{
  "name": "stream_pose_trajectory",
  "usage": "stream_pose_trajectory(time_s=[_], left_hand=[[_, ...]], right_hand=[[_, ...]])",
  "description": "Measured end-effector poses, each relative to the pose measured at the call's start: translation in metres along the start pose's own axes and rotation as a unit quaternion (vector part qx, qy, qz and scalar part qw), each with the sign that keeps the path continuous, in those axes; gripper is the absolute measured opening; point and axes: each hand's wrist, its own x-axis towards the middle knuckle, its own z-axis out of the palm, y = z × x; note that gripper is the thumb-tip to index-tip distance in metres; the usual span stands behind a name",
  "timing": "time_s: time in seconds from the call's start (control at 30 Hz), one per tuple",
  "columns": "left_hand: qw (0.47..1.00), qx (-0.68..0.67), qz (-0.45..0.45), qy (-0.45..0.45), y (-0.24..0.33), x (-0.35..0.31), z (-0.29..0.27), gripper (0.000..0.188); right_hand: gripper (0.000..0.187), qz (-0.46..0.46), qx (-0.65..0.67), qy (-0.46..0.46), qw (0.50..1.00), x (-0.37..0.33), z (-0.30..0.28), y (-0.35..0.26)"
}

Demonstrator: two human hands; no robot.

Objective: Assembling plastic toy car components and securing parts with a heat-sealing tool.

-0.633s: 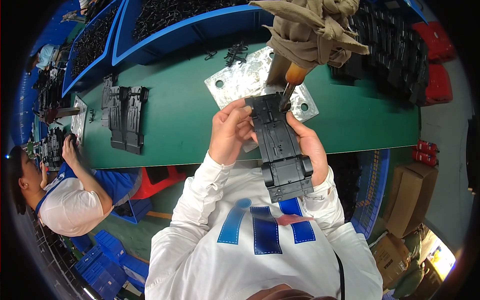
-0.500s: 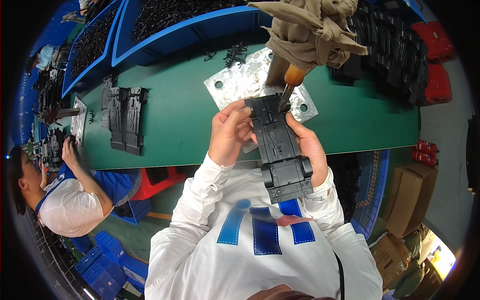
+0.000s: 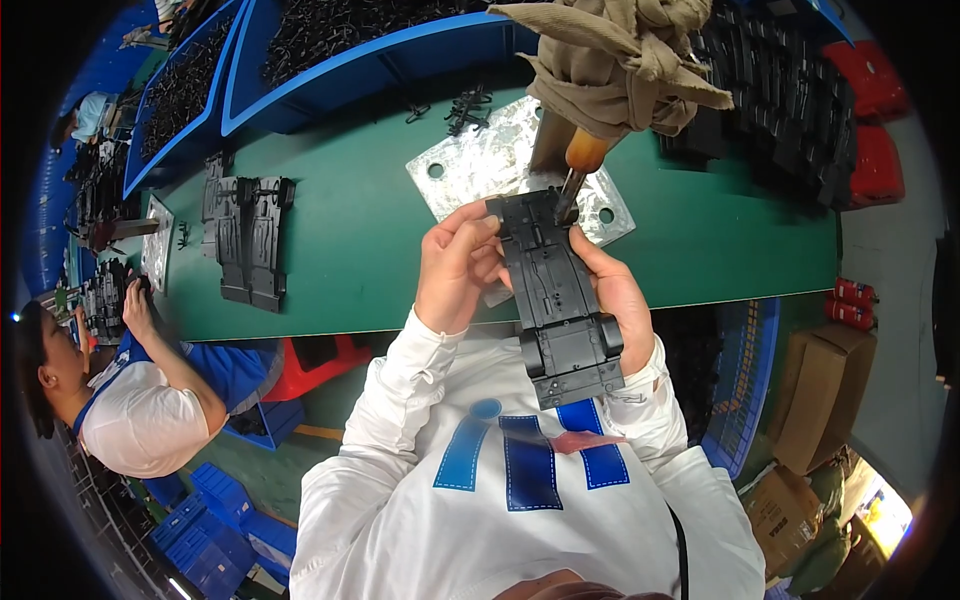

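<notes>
A long black plastic chassis part [image 3: 555,290] is held between my two hands, tilted over the table's near edge. My left hand [image 3: 455,262] pinches its far left corner between thumb and fingers. Along its right side my right hand [image 3: 622,305] is wrapped, with the thumb on the upper edge. The metal tip of a tool with an amber handle [image 3: 585,150] comes down onto the far right end of the chassis part. Above that handle hangs a bundle of knotted brown cloth [image 3: 620,70]. Beneath lies a silvery metal plate [image 3: 460,165] with round holes.
Blue bins [image 3: 375,75] of small black parts line the table's far side. Black chassis parts lie at left [image 3: 250,240] and stack up at far right [image 3: 780,110]. Small black clips [image 3: 468,108] sit by the plate. A co-worker [image 3: 145,400] sits at left. Cardboard boxes [image 3: 822,395] stand at right.
Both hands and the chassis part stay almost in place under the tool tip. The co-worker's head and hand at left have shifted slightly.
</notes>
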Motion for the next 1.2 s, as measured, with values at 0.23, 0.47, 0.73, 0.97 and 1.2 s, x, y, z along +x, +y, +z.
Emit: stream_pose_trajectory(time_s=[0.23,0.47,0.73,0.97,1.2], left_hand=[[1.000,0.009,0.001,0.010,0.0005,-0.0033,0.0041,0.031],[1.000,-0.001,0.003,0.005,-0.0013,-0.0007,-0.0033,0.031],[1.000,-0.001,0.005,0.010,-0.0030,-0.0004,-0.0024,0.031],[1.000,0.011,0.008,-0.001,0.0034,-0.0044,0.0041,0.030],[1.000,0.008,0.010,0.019,-0.0006,0.0002,-0.0020,0.033]], right_hand=[[0.052,0.003,0.009,-0.018,1.000,0.0004,-0.0040,0.0015],[0.052,0.007,-0.001,-0.018,1.000,0.0015,-0.0036,0.0008],[0.052,0.006,0.021,-0.012,1.000,0.0006,-0.0040,0.0022],[0.052,-0.002,-0.007,0.001,1.000,-0.0004,-0.0011,0.0007],[0.052,-0.002,-0.008,0.003,1.000,0.0003,-0.0012,0.0003]])
